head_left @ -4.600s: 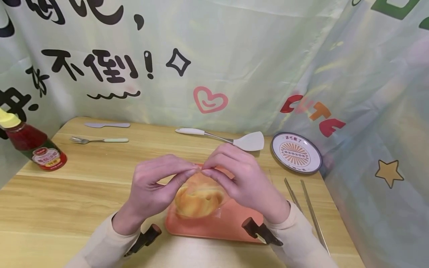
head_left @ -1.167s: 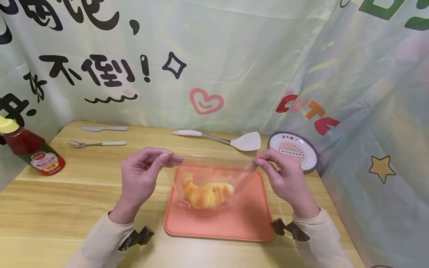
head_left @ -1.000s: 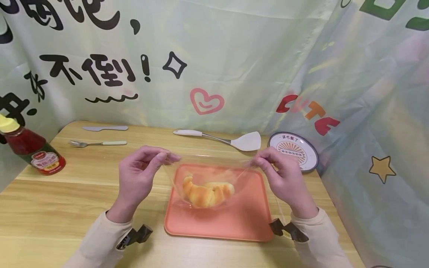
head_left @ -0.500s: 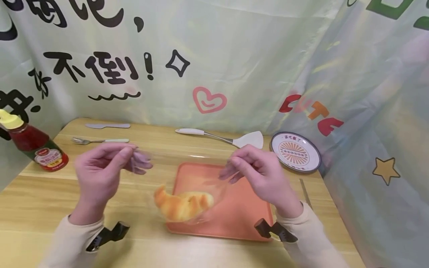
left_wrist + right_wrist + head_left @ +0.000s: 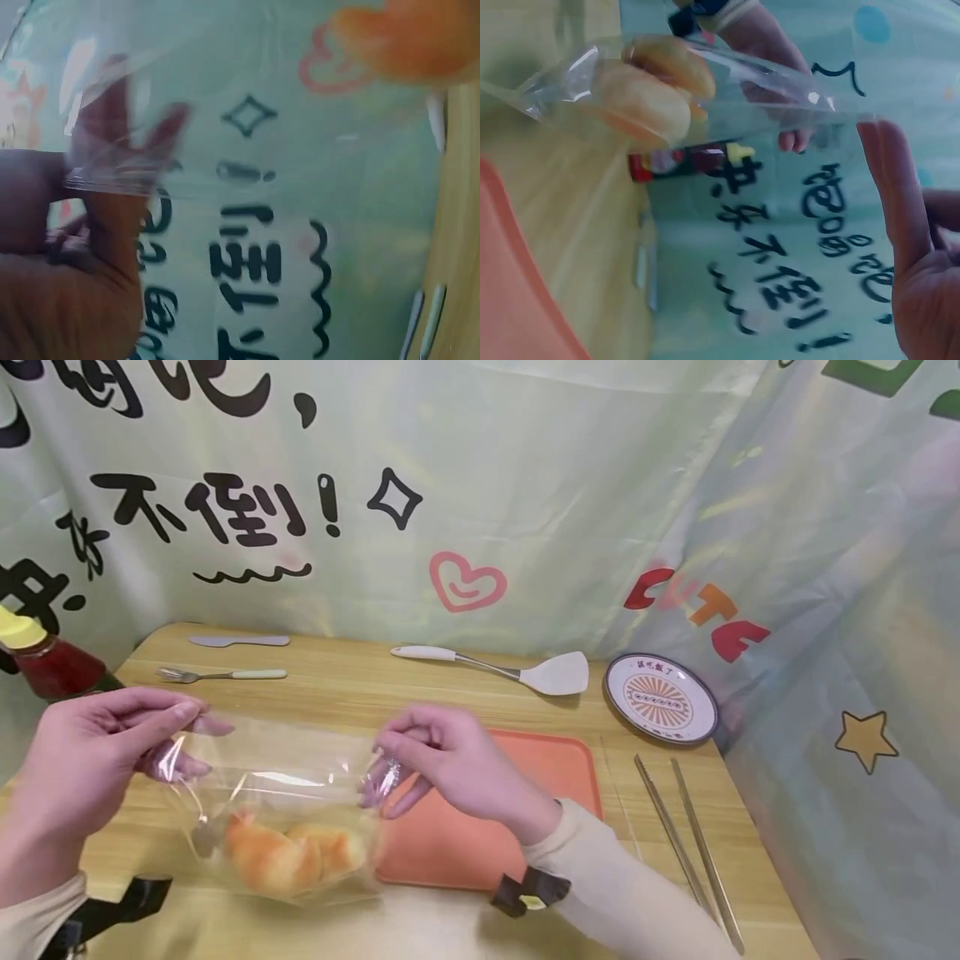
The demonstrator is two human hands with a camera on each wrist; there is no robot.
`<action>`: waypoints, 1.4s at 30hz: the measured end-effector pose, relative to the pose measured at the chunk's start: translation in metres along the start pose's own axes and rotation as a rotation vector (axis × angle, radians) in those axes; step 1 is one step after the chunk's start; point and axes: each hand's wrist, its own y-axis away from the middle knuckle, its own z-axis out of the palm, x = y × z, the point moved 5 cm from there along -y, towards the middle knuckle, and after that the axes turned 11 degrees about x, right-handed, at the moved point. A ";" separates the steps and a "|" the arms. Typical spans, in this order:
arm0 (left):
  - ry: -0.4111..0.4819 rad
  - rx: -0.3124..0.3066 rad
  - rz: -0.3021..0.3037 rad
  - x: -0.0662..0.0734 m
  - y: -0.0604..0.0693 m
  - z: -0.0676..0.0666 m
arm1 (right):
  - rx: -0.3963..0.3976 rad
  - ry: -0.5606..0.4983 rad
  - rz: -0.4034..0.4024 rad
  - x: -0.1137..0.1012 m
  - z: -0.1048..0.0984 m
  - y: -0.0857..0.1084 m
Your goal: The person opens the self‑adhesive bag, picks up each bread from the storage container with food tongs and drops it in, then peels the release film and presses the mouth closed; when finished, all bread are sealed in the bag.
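A clear plastic bag (image 5: 288, 760) hangs between the two hands, left of the orange tray and above the table. Low inside it lies a golden croissant (image 5: 277, 860), also blurred at the top right of the left wrist view. My left hand (image 5: 97, 760) pinches the bag's upper left edge between thumb and fingers, some fingers showing through the film. At the upper right edge, my right hand (image 5: 457, 768) pinches the film with thumb and forefinger. The right wrist view shows the bag (image 5: 735, 82) stretched from the right fingertips toward the croissant.
The orange tray (image 5: 547, 760) lies partly behind the right forearm. Metal tongs (image 5: 697, 852) are at right, below a round plate (image 5: 662, 697). A white spatula (image 5: 555, 675), a knife (image 5: 240, 641) and a fork (image 5: 225, 675) lie at the back. The sauce bottle (image 5: 60, 664) stands far left.
Both hands, first close together above the tray, drew apart and spread the bag. They then carried the bag with the croissant left, off the tray. The left hand now partly covers the sauce bottle.
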 end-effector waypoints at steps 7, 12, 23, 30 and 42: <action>-0.486 -0.118 -0.234 -0.035 -0.042 -0.025 | 0.170 -0.098 0.173 0.043 0.006 -0.053; -0.478 -0.102 -0.264 -0.053 -0.067 -0.022 | 0.213 0.018 0.169 0.069 -0.005 -0.083; -0.467 -0.125 -0.225 -0.104 -0.095 -0.011 | 0.304 0.529 0.036 0.114 -0.042 -0.123; -0.440 -0.201 -0.326 -0.131 -0.098 -0.021 | 0.305 0.644 0.056 0.131 -0.051 -0.127; -0.446 -0.274 -0.326 -0.139 -0.103 -0.014 | 0.298 0.712 0.060 0.138 -0.055 -0.129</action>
